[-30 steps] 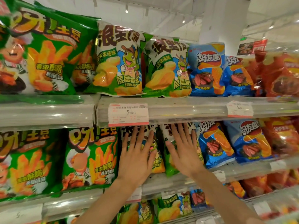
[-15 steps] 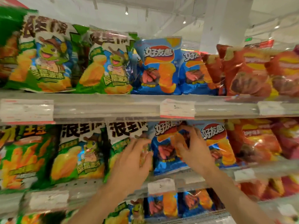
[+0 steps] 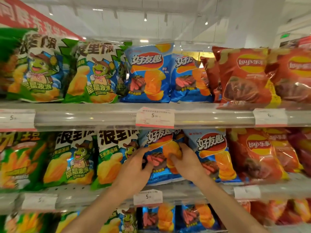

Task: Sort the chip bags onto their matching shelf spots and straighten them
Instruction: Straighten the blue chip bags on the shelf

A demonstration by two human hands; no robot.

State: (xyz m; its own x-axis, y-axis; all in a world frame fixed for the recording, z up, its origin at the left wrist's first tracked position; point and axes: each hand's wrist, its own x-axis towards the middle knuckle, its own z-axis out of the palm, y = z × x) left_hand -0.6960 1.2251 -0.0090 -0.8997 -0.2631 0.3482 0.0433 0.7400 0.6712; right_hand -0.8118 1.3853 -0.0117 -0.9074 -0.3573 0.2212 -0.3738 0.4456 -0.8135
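Both hands work on the middle shelf (image 3: 94,189), at one blue chip bag (image 3: 157,158) that stands upright directly below the central price tag (image 3: 154,117). The left hand (image 3: 134,169) holds the bag's left edge, fingers curled against the film. The right hand (image 3: 185,163) grips the bag's right side, its fingers (image 3: 173,156) pinching the orange printed area. A second blue bag (image 3: 213,152) stands just right of the held bag, touching it. Right of that stand red chip bags (image 3: 254,153). Left of the held bag stand two green-and-white bags (image 3: 111,157), then a green bag (image 3: 18,158) at the frame edge.

The upper shelf (image 3: 101,116), above the price tag, carries the same order: green-and-white bags (image 3: 94,73), blue bags (image 3: 148,73), red bags (image 3: 244,76). Clear plastic rails front each shelf and hold further tags (image 3: 271,117). A lower shelf (image 3: 277,228) below the hands holds more blue bags (image 3: 158,217), partly hidden by the forearms.

Behind the top row: a white ceiling (image 3: 168,17) with spot lamps, a red banner (image 3: 33,19) at upper left, and a green sign (image 3: 285,35) at upper right.
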